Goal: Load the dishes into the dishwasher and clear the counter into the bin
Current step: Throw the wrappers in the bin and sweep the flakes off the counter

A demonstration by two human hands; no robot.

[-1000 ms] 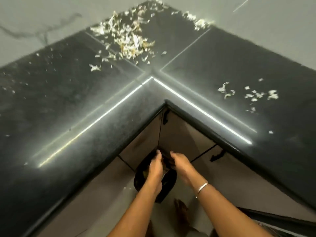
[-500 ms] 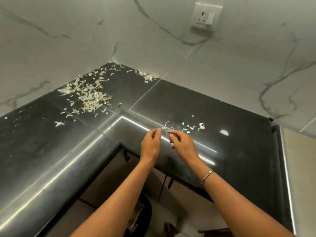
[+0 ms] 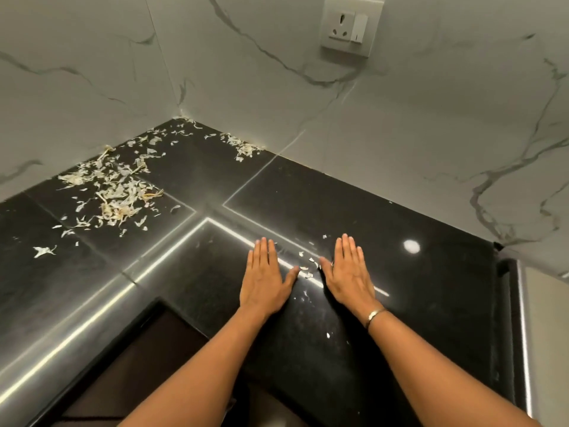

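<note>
A person's left hand [image 3: 264, 282] and right hand [image 3: 349, 272] lie flat on the black counter [image 3: 431, 303], palms down and fingers straight, grasping nothing, with a thin scatter of pale peel scraps [image 3: 308, 274] between them. The step in hand appears to be gathering these scraps for the bin, which is out of view, as is the dishwasher. It is probably best done by drawing the palms together low against the stone, herding the flakes into one heap, then sweeping them over the near edge into a cupped hand; dry, light flakes may cling to skin or flutter off. One loose flake [image 3: 328, 335] lies nearer the edge. Most of the job looks undone: a large pile of peelings [image 3: 114, 195] sits well apart in the left corner, a smaller pile [image 3: 244, 147] touches the marble wall, and a stray piece [image 3: 44, 251] lies far left. A wall socket [image 3: 351, 24] is above, and a bracelet [image 3: 376, 314] circles the right wrist.
</note>
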